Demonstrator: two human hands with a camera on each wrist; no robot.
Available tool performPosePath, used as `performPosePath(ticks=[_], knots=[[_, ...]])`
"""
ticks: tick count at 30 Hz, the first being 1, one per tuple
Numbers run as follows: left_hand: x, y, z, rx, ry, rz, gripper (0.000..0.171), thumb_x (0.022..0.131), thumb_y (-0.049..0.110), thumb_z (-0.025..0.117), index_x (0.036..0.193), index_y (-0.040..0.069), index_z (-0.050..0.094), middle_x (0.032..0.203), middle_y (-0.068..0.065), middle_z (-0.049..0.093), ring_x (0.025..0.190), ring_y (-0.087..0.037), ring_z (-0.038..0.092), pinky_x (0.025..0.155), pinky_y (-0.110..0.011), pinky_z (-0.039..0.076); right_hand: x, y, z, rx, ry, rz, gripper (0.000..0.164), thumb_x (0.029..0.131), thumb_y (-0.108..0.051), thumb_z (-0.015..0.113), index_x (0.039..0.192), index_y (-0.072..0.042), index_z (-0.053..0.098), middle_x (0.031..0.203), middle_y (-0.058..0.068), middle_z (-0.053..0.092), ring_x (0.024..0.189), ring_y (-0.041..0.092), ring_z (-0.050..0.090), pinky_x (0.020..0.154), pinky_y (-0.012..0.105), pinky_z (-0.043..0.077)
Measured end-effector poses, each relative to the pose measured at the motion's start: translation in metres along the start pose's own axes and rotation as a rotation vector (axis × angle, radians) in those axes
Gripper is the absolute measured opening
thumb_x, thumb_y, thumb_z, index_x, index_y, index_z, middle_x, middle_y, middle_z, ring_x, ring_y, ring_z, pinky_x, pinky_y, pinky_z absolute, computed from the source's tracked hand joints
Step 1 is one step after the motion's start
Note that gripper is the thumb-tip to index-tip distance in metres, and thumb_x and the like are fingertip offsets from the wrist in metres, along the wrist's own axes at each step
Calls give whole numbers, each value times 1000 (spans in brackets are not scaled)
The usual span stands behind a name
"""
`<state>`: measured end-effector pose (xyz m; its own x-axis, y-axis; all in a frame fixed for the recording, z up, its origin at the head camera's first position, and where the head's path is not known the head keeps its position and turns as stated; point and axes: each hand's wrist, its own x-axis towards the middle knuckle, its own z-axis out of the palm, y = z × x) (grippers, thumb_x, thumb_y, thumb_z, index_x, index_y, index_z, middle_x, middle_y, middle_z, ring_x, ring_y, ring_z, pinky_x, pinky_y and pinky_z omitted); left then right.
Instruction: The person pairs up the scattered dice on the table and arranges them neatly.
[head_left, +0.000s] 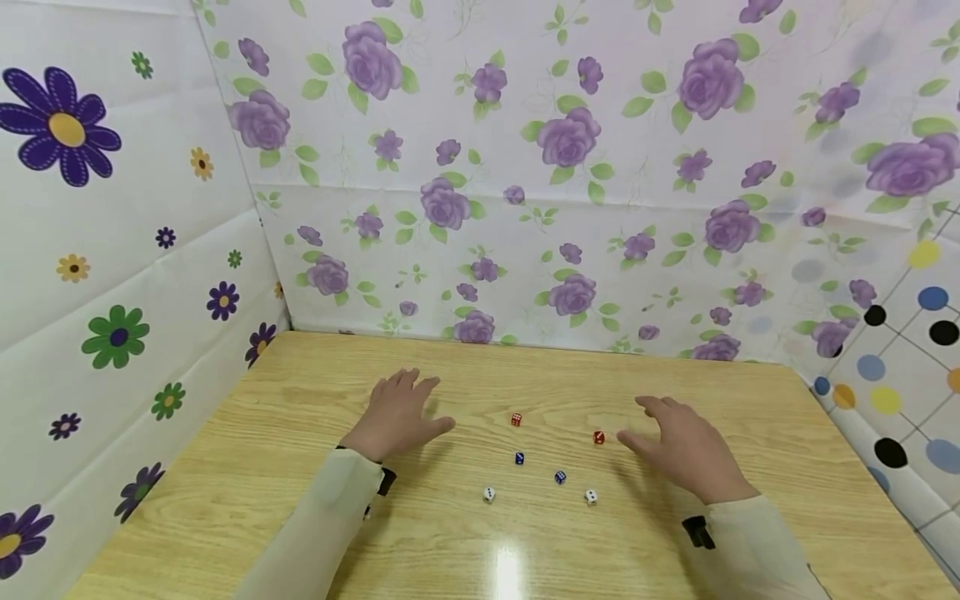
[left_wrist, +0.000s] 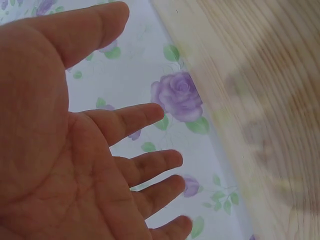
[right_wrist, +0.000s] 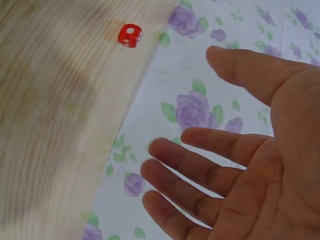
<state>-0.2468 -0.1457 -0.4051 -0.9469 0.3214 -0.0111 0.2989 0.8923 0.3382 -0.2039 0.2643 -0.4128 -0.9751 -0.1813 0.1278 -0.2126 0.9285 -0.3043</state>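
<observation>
Small dice lie spread over the middle of the wooden table. A red die [head_left: 516, 420] is farthest back, and a second red die [head_left: 598, 437] sits to its right. Two blue dice, one left [head_left: 519, 458] and one right [head_left: 560, 477], lie nearer. Closest to me are a left white die [head_left: 489, 495] and a right white die [head_left: 591, 497]. My left hand [head_left: 397, 419] hovers left of the dice, fingers spread and holding nothing. My right hand [head_left: 684, 446], also without anything in it, has its thumb beside the right red die, which shows in the right wrist view too.
The wooden table [head_left: 285, 417] ends at a back wall of purple-rose cloth [head_left: 510, 250]. A flower-patterned cloth [head_left: 112, 275] hangs on the left, a dotted one [head_left: 900, 367] on the right. Each wrist wears a black strap.
</observation>
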Motion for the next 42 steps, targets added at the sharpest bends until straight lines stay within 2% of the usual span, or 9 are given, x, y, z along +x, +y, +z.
performPosePath(ticks=[5, 10, 15, 20, 28, 34, 42], knots=[[-2, 5, 1, -40, -8, 6, 65, 99, 45, 68, 149, 6, 53, 152, -22, 48, 140, -46, 43, 112, -64, 35, 0, -4, -4, 56, -79, 1, 64, 97, -49, 69, 139, -2, 61, 117, 17, 72, 104, 35, 70, 83, 56, 56], [-3, 10, 2, -96, -54, 31, 55, 99, 38, 70, 141, 5, 60, 143, -19, 58, 131, -39, 55, 105, -56, 47, -1, -12, -6, 103, -142, -19, 48, 96, -34, 74, 132, -3, 65, 108, 8, 73, 97, 25, 70, 82, 50, 57], [-6, 17, 2, -136, -90, 62, 44, 97, 36, 72, 130, 7, 68, 124, -12, 69, 110, -26, 66, 93, -48, 54, -2, -20, -5, 106, -156, -60, 36, 94, -22, 77, 125, -5, 70, 100, -1, 72, 93, 17, 68, 82, 45, 57], [-6, 24, 2, -133, -122, 98, 37, 95, 32, 73, 124, 8, 71, 113, -8, 71, 99, -20, 65, 87, -44, 54, -2, -24, -4, 119, -175, -95, 28, 94, -15, 76, 120, -6, 72, 92, -7, 68, 85, 10, 63, 77, 39, 55], [-9, 31, 3, -160, -192, 187, 32, 96, 26, 73, 123, 8, 72, 114, -8, 72, 101, -20, 67, 88, -43, 55, -2, -28, 1, 178, -248, -143, 24, 95, -13, 74, 118, -8, 73, 86, -12, 65, 77, 4, 59, 69, 30, 52], [-7, 36, 10, -150, -276, 268, 25, 97, 23, 74, 120, 13, 74, 106, 3, 71, 92, -9, 62, 84, -35, 53, -4, -28, 8, 219, -298, -207, 20, 93, -12, 76, 113, -8, 74, 88, -12, 66, 78, 3, 59, 70, 29, 52], [-8, 49, 21, -152, -321, 381, 13, 94, 16, 76, 108, 17, 77, 92, 14, 67, 81, -1, 58, 79, -24, 52, -5, -31, 16, 302, -404, -295, 9, 94, -12, 77, 101, -17, 74, 87, -12, 65, 76, 4, 57, 68, 27, 50]])
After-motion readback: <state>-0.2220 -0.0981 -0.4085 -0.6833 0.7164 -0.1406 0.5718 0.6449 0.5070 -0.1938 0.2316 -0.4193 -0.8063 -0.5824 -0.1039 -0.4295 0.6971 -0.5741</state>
